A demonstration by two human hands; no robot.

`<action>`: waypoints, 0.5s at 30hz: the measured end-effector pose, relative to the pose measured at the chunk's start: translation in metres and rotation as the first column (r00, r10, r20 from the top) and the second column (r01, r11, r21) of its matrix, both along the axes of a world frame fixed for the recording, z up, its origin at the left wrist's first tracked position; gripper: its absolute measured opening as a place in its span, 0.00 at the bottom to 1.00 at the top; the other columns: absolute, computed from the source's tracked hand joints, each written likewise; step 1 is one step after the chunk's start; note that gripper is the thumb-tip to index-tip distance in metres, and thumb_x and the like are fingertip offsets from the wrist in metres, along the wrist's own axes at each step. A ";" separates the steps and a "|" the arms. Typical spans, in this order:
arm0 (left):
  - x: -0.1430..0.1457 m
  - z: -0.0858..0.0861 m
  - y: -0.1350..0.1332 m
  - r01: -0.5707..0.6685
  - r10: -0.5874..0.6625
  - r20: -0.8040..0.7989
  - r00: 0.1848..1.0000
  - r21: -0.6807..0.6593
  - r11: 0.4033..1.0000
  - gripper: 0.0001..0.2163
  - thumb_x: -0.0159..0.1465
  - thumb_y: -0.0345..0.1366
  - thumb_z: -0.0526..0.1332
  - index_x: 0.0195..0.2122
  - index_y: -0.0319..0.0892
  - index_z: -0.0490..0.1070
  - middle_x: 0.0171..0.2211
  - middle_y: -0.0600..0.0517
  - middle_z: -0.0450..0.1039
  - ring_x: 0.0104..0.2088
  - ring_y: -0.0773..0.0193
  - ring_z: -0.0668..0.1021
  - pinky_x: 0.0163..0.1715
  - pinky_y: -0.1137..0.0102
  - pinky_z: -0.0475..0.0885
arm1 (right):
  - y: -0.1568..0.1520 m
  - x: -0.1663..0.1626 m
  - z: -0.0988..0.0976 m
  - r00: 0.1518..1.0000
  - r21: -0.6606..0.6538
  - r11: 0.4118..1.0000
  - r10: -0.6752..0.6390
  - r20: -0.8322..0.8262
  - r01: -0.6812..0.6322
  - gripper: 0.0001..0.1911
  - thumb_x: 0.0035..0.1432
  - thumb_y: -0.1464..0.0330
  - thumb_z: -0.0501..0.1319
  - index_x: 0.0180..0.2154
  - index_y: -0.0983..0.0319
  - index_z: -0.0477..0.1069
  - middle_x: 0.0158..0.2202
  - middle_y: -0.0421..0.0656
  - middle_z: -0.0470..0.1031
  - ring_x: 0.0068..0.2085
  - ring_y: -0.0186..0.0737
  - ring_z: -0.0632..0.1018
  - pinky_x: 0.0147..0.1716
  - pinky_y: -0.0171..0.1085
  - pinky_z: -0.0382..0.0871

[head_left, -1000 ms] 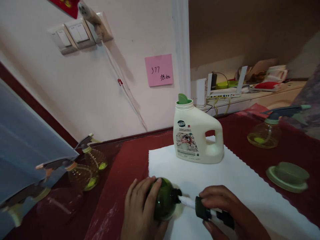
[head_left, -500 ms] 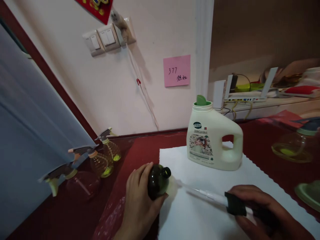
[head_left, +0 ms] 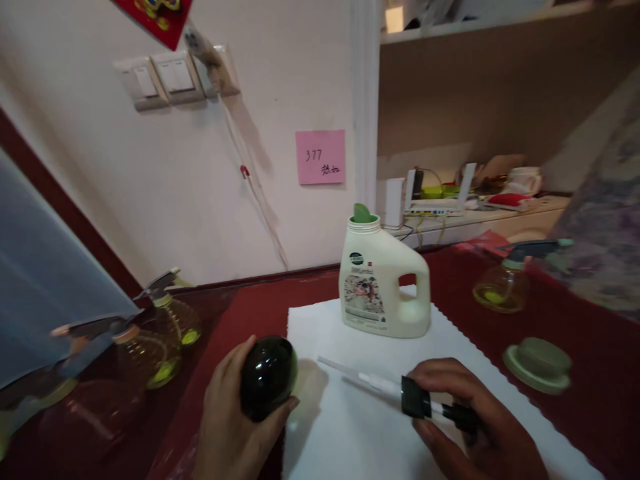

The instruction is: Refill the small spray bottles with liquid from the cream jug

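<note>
My left hand (head_left: 235, 413) is wrapped around a small, round, dark green bottle (head_left: 270, 377) above the left edge of the white paper (head_left: 320, 333). The bottle's rounded body faces me and its neck is out of sight. In my right hand (head_left: 480, 420), thumb and fingers pinch a spray pump (head_left: 415, 397) with a dark green collar, a white barrel and a thin clear tube. The tube points left toward the bottle but stays apart from it. Behind both hands, a pale detergent jug (head_left: 385, 287) stands uncapped on the paper, a green spout in its mouth.
At left stand several spray bottles (head_left: 163, 360) with yellow-green liquid in some. A green cap (head_left: 537, 363) lies on the dark red table (head_left: 465, 280) at right, with another spray bottle (head_left: 503, 287) behind it. A router (head_left: 435, 203) sits on the back shelf.
The view has swung right, so fixed things sit further left. My left hand has turned the bottle, hiding its neck. The pump remains in my right hand, its tube still pointing left.
</note>
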State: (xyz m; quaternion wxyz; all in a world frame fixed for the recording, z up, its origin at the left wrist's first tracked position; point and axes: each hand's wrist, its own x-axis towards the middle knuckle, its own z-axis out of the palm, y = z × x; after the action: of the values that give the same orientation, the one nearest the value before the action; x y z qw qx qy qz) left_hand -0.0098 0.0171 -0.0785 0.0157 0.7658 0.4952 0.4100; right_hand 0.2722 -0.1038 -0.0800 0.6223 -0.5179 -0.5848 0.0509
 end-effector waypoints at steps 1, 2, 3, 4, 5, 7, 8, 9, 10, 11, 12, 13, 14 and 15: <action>0.001 0.001 0.000 -0.004 0.004 0.015 1.000 -0.002 1.000 0.36 0.54 0.48 0.71 0.63 0.49 0.61 0.58 0.44 0.69 0.58 0.41 0.73 0.57 0.43 0.70 | -0.001 0.001 0.008 1.000 0.024 1.000 -0.016 0.020 0.015 0.09 0.57 0.67 0.67 0.42 0.56 0.76 0.39 0.45 0.81 0.40 0.46 0.83 0.37 0.36 0.81; 0.001 0.002 0.001 -0.004 0.004 0.023 1.000 -0.010 1.000 0.36 0.55 0.49 0.71 0.63 0.49 0.61 0.58 0.44 0.69 0.58 0.41 0.73 0.57 0.43 0.70 | -0.004 0.004 0.017 0.998 0.032 0.999 -0.037 0.041 0.036 0.10 0.57 0.67 0.67 0.42 0.54 0.75 0.39 0.45 0.81 0.41 0.45 0.83 0.38 0.36 0.81; 0.001 0.003 0.001 -0.003 0.003 0.029 1.000 -0.015 1.000 0.35 0.55 0.50 0.70 0.62 0.49 0.62 0.58 0.44 0.69 0.57 0.41 0.74 0.57 0.44 0.71 | -0.007 0.009 0.025 0.996 0.019 0.998 -0.062 0.061 0.061 0.11 0.58 0.67 0.67 0.43 0.53 0.75 0.40 0.43 0.81 0.41 0.44 0.83 0.38 0.35 0.81; 0.001 0.004 0.001 0.002 -0.001 0.030 1.000 -0.022 1.000 0.35 0.55 0.51 0.70 0.62 0.49 0.62 0.58 0.44 0.69 0.57 0.41 0.74 0.57 0.44 0.71 | -0.012 0.015 0.033 0.993 -0.005 0.996 -0.085 0.083 0.086 0.11 0.58 0.67 0.67 0.44 0.52 0.74 0.41 0.42 0.81 0.41 0.43 0.83 0.38 0.33 0.81; 0.000 0.005 0.001 0.004 -0.003 0.028 1.000 -0.027 1.000 0.35 0.56 0.51 0.69 0.62 0.48 0.62 0.58 0.44 0.69 0.57 0.41 0.74 0.57 0.43 0.71 | -0.017 0.022 0.039 0.989 -0.031 0.993 -0.111 0.100 0.114 0.12 0.58 0.66 0.67 0.44 0.51 0.74 0.41 0.42 0.81 0.41 0.42 0.83 0.37 0.32 0.80; 0.000 0.006 0.002 0.002 -0.002 0.015 1.000 -0.031 1.000 0.35 0.56 0.52 0.69 0.62 0.47 0.62 0.58 0.43 0.69 0.57 0.40 0.73 0.57 0.42 0.71 | -0.030 0.040 0.044 0.977 -0.079 0.979 -0.182 0.108 0.190 0.12 0.56 0.62 0.68 0.44 0.51 0.75 0.42 0.42 0.82 0.41 0.43 0.84 0.36 0.31 0.81; 0.000 0.006 0.002 0.002 -0.001 0.008 1.000 -0.029 1.000 0.35 0.56 0.53 0.69 0.61 0.47 0.62 0.57 0.43 0.69 0.57 0.39 0.73 0.56 0.42 0.71 | -0.037 0.050 0.043 0.967 -0.098 0.965 -0.234 0.097 0.243 0.13 0.55 0.60 0.69 0.43 0.52 0.76 0.43 0.43 0.82 0.41 0.44 0.84 0.36 0.31 0.81; 0.000 0.006 0.002 0.003 -0.003 0.007 1.000 -0.028 1.000 0.35 0.56 0.53 0.68 0.61 0.46 0.62 0.57 0.42 0.69 0.57 0.39 0.73 0.56 0.41 0.71 | -0.043 0.060 0.039 0.952 -0.121 0.945 -0.296 0.076 0.304 0.15 0.54 0.57 0.69 0.43 0.53 0.77 0.43 0.44 0.83 0.41 0.45 0.85 0.36 0.31 0.81; 0.000 0.006 0.002 0.007 -0.007 0.014 1.000 -0.030 1.000 0.35 0.56 0.53 0.68 0.61 0.46 0.62 0.57 0.42 0.69 0.57 0.39 0.73 0.56 0.41 0.71 | -0.049 0.070 0.034 0.934 -0.157 0.921 -0.351 0.060 0.356 0.17 0.52 0.55 0.70 0.42 0.54 0.78 0.43 0.45 0.83 0.41 0.46 0.85 0.35 0.31 0.81; 0.001 0.005 0.002 0.015 -0.014 0.034 0.999 -0.034 0.999 0.35 0.56 0.53 0.68 0.62 0.46 0.62 0.58 0.42 0.68 0.57 0.38 0.73 0.57 0.40 0.71 | -0.055 0.080 0.027 0.914 -0.194 0.894 -0.404 0.037 0.403 0.18 0.50 0.54 0.70 0.41 0.54 0.78 0.42 0.45 0.84 0.40 0.47 0.85 0.32 0.31 0.81; 0.001 0.004 0.001 0.024 -0.022 0.060 0.998 -0.042 0.999 0.35 0.56 0.53 0.68 0.62 0.46 0.61 0.58 0.42 0.67 0.58 0.38 0.72 0.58 0.39 0.70 | -0.059 0.090 0.019 0.905 -0.253 0.874 -0.425 0.016 0.415 0.19 0.49 0.53 0.71 0.40 0.55 0.79 0.40 0.45 0.85 0.36 0.47 0.86 0.29 0.31 0.80; 0.001 0.003 0.002 0.030 -0.026 0.083 0.996 -0.050 0.998 0.35 0.56 0.52 0.68 0.63 0.47 0.61 0.59 0.42 0.67 0.59 0.38 0.71 0.58 0.38 0.69 | -0.063 0.098 0.011 0.899 -0.307 0.856 -0.437 -0.002 0.415 0.19 0.49 0.52 0.70 0.39 0.56 0.79 0.36 0.45 0.85 0.34 0.47 0.86 0.26 0.32 0.80; 0.001 0.003 0.002 0.032 -0.026 0.099 0.995 -0.062 0.998 0.36 0.56 0.52 0.68 0.63 0.47 0.61 0.59 0.42 0.67 0.59 0.37 0.71 0.59 0.37 0.68 | -0.066 0.105 0.002 0.894 -0.349 0.841 -0.447 -0.018 0.414 0.19 0.49 0.52 0.70 0.37 0.57 0.80 0.34 0.45 0.85 0.32 0.47 0.85 0.24 0.33 0.79; 0.000 0.002 0.002 0.031 -0.022 0.114 0.993 -0.074 0.997 0.36 0.54 0.52 0.69 0.62 0.47 0.62 0.59 0.42 0.67 0.59 0.37 0.71 0.59 0.37 0.67 | -0.069 0.110 -0.006 0.892 -0.384 0.828 -0.452 -0.026 0.409 0.19 0.49 0.51 0.69 0.37 0.57 0.80 0.33 0.45 0.85 0.31 0.48 0.85 0.24 0.33 0.79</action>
State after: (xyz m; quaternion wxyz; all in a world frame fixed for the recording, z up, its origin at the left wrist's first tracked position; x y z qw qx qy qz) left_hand -0.0095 0.0193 -0.0764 0.0781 0.7467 0.4984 0.4336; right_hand 0.3826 -0.1727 -0.0861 0.5422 -0.7396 -0.3958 0.0478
